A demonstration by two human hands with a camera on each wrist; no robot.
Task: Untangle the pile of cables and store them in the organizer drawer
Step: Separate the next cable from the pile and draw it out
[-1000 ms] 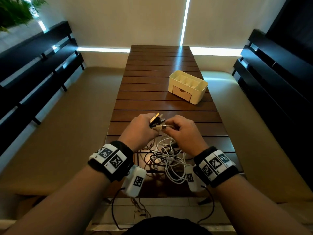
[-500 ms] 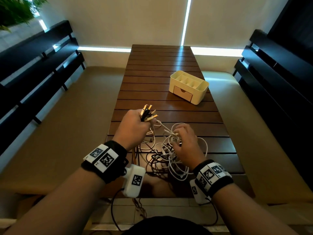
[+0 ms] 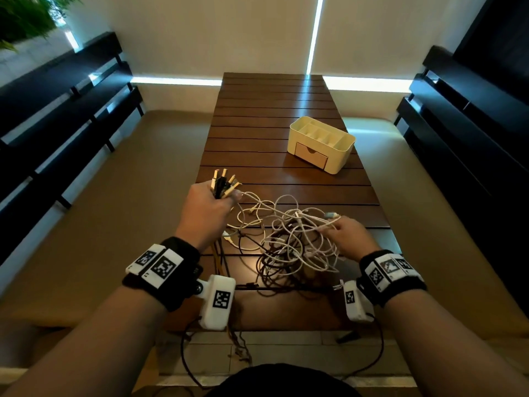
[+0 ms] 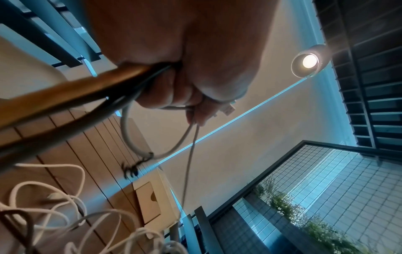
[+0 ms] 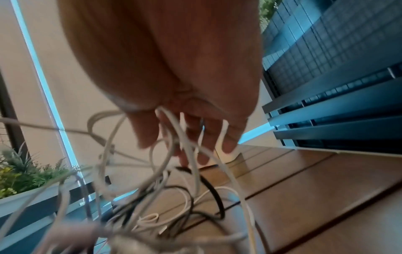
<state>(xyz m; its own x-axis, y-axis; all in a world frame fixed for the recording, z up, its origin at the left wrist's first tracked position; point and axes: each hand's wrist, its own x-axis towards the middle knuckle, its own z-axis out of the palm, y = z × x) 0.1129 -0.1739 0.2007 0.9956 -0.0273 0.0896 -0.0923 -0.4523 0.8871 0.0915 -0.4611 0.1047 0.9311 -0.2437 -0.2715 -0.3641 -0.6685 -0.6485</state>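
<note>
A tangle of white and dark cables (image 3: 294,247) lies on the near part of the slatted wooden table (image 3: 272,110). My left hand (image 3: 223,197) is raised at the pile's left and grips a bundle of connector ends (image 3: 223,181) that stick up from the fist; in the left wrist view the left hand (image 4: 185,96) clenches several cords. My right hand (image 3: 329,229) is at the pile's right, with white loops (image 5: 187,147) threaded between its fingers (image 5: 228,144) and pulled taut. The cream organizer (image 3: 340,156) stands farther back on the right, with its drawer (image 3: 310,154) closed.
Dark slatted benches (image 3: 57,116) run along both sides of the table, over a tan floor. Bare tabletop lies between the pile and the organizer. A few cords hang over the table's near edge (image 3: 237,339). A lit lamp (image 4: 309,60) shows overhead.
My hands have drawn apart: the left went left and away with the connector bundle, the right went right and dragged white loops, so the pile has spread wider.
</note>
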